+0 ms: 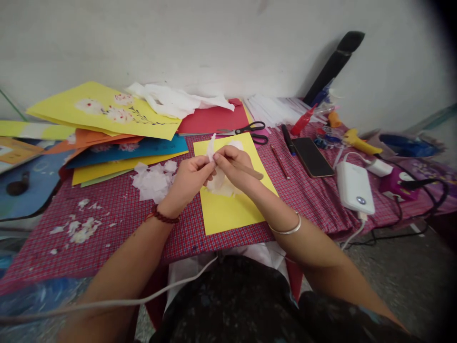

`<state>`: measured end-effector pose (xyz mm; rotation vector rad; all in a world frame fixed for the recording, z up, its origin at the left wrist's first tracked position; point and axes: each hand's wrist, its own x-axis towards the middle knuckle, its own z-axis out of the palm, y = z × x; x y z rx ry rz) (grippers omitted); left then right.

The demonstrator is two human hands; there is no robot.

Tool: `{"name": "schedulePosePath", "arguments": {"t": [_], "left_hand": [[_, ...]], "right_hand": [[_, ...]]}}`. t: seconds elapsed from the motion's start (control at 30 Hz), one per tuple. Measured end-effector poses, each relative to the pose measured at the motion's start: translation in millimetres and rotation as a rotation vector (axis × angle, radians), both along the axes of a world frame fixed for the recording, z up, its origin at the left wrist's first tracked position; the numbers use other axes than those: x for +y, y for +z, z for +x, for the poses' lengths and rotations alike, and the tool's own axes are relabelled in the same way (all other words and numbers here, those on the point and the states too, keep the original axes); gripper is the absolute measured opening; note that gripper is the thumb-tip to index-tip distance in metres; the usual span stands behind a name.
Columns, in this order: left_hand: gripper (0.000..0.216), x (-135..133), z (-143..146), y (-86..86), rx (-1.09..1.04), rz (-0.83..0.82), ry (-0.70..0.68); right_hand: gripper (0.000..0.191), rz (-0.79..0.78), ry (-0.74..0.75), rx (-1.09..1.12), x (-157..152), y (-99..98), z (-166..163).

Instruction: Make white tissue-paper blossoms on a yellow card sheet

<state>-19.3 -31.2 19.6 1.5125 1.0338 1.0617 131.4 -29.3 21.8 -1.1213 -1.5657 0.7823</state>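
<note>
Over a sheet of yellow paper (pixel 228 216), my left hand (pixel 194 176) and my right hand (pixel 233 166) meet, fingertips pinched together. Between them is a piece of thin white tissue paper (pixel 212 146), its narrow end pointing up. A flat brownish stick (pixel 252 171) lies across my right hand, its far end hidden by the fingers. White patches (pixel 223 186) show on the yellow sheet under my hands, partly covered. Left of my left hand sits a pile of torn white tissue pieces (pixel 152 182).
Scissors (pixel 246 128) lie behind the yellow sheet. To the right are a pencil (pixel 280 162), phone (pixel 313 157), red tube (pixel 303 120), white power bank (pixel 355 187) and yellow glue gun (pixel 360 142) with cables. Coloured sheets, a decorated yellow one (pixel 107 108) on top, are stacked left.
</note>
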Motion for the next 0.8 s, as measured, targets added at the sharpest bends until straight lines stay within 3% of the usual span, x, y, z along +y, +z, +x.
{"name": "schedulePosePath", "arguments": {"t": [0.13,0.3,0.47,0.57,0.7,0.8], "left_hand": [[0.017,2,1,1.4,-0.145,-0.087,0.058],[0.014,7,-3,4.2,-0.305,-0.168,0.134],[0.013,15,-7,-2.0,-0.294,-0.153,0.258],[0.014,16,-12,-2.9,-0.077,0.115,0.324],[0.067,14,-19,2.2,0.362,0.632,0.131],[0.074,13,-22,3.0,0.533,0.766,0.042]], "right_hand": [[0.023,-0.062,-0.052,0.055,3,1.0,2],[0.021,-0.248,-0.002,0.366,9,0.4,3],[0.023,-0.337,-0.022,0.496,13,-1.8,5],[0.023,-0.334,-0.013,0.486,13,-1.7,6],[0.024,-0.352,0.063,0.426,10,2.5,6],[0.027,-0.388,0.148,0.373,7,5.5,6]]}}
